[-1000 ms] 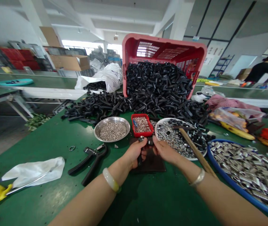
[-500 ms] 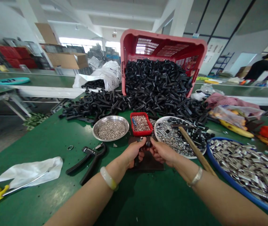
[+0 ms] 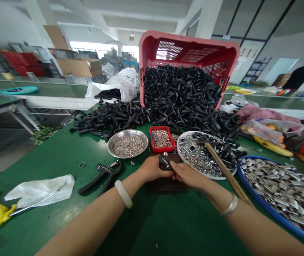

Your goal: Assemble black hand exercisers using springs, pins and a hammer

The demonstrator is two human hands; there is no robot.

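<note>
- The black plastic piece (image 3: 164, 163) sits at 3 o'clock from the left hand (image 3: 151, 169), above a dark pad (image 3: 166, 185), its long axis running from 10 to 4 o'clock.
- The left hand is closed around it, wrist low, forearm coming in from 7 o'clock.
- The right hand (image 3: 186, 175) is at 4 o'clock from the piece, fingers against its lower end; whether it grips, I cannot tell.
- A metal stud (image 3: 165, 154) stands at its upper end.

The tabletop (image 3: 47, 224) is green. A red crate (image 3: 189, 46) shows a grid pattern of vents above black plastic pieces (image 3: 181, 92); a small red tray (image 3: 162, 150) holds silver pins (image 3: 161, 138), and a blue rim (image 3: 269, 209) circles silver clips (image 3: 282, 192).
</note>
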